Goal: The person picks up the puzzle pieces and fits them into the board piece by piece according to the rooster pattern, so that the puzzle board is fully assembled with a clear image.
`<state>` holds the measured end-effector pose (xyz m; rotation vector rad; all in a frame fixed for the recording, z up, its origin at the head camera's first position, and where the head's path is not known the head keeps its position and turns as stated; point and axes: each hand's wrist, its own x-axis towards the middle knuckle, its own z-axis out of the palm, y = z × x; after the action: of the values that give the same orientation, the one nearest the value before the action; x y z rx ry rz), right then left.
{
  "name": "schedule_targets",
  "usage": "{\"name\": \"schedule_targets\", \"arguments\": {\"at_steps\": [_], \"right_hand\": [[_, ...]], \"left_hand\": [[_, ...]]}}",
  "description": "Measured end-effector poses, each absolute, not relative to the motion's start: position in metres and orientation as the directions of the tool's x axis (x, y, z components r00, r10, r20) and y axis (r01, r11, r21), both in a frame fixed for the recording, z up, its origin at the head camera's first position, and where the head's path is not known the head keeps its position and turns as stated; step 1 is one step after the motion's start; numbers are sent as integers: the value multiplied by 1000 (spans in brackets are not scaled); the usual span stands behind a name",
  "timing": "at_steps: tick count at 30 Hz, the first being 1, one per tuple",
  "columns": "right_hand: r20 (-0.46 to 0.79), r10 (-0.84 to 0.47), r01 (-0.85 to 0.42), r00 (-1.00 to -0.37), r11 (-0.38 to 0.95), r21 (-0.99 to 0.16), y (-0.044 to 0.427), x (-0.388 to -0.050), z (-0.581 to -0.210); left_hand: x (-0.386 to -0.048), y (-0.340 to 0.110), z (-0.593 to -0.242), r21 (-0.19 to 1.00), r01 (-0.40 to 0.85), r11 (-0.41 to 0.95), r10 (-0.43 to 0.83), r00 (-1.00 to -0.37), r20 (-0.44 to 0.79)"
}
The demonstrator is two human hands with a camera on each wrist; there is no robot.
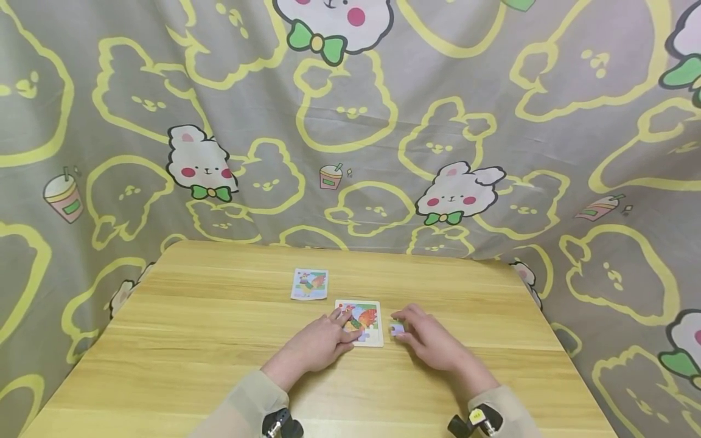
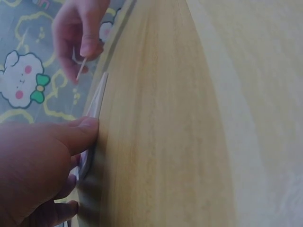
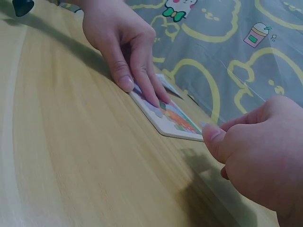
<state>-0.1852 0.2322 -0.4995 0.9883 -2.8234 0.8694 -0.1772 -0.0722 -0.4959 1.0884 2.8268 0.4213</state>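
Observation:
On the table lies a white-framed jigsaw puzzle with a colourful rooster picture; pale bare patches show in its lower right part. My left hand rests on the left side of this board, its extended fingers lying over the picture and the thumb by the near edge, as the right wrist view of that hand shows. Just right of the board, my right hand pinches a light purple puzzle piece between thumb and fingers. In the left wrist view the piece is seen edge-on, held above the tabletop.
A small picture card with a matching rooster lies behind the puzzle, to its left. The wooden table ends at a grey curtain printed with cartoon animals, which hangs behind and along both sides.

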Motion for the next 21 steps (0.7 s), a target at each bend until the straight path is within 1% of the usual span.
{"name": "schedule_targets", "arguments": {"at_steps": [11, 21], "right_hand": [[198, -576, -587, -793, 636, -501, 218, -184, -501], [177, -591, -589, -787, 634, -501, 206, -185, -504]], "left_hand": [[-177, -72, -496, 288, 636, 716, 659, -752, 21], [-177, -73, -496, 270, 656, 705, 670, -741, 49]]}}
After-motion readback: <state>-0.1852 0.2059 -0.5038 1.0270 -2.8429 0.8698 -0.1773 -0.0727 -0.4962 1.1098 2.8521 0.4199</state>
